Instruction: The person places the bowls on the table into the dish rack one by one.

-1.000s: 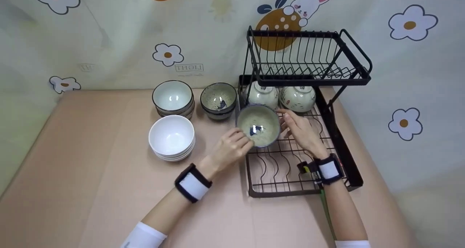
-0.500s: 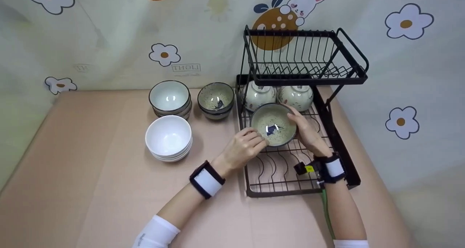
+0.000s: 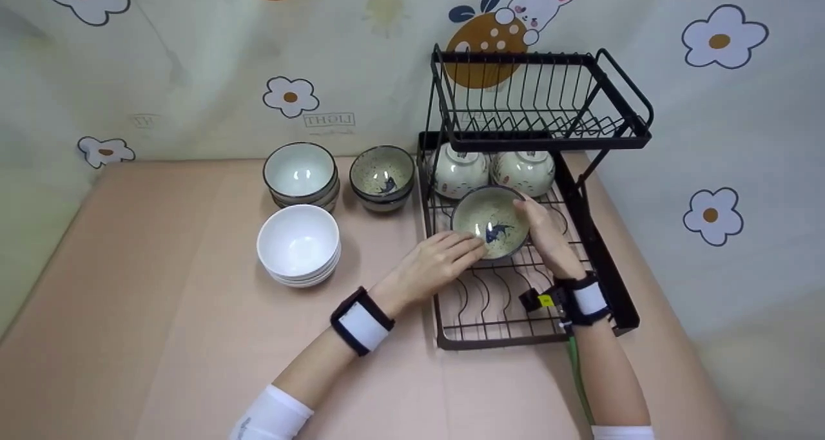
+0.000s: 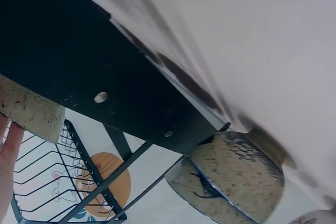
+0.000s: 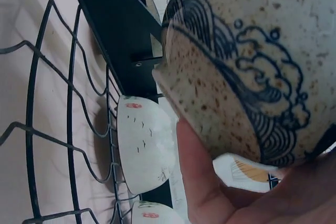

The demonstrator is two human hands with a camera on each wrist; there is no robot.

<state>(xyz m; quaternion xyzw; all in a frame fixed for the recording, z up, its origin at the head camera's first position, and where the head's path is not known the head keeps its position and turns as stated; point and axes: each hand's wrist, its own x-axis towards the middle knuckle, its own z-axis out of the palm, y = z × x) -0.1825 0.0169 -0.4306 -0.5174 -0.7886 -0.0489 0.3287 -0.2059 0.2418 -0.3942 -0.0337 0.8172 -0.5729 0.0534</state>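
Observation:
A speckled beige bowl with a blue fish inside is held tilted over the lower rack tier. Blue waves decorate its outer wall in the right wrist view. My right hand grips its right side, thumb at the rim, another finger under the bowl near its foot. My left hand has its fingers bent over the near left rim; its thumb is hidden in the head view. Behind the held bowl, two pale patterned bowls, one left and one right, stand upside down in the black dish rack.
Left of the rack stand stacked speckled bowls, dark-rimmed pale bowls and white bowls. The rack's upper tier overhangs the back of the lower one. A green cable runs along the right forearm.
The bowl has moved right, farther over the rack, and tips slightly. My right hand has gone from fingers beside it to gripping it. My left fingers have straightened somewhat at the rim.

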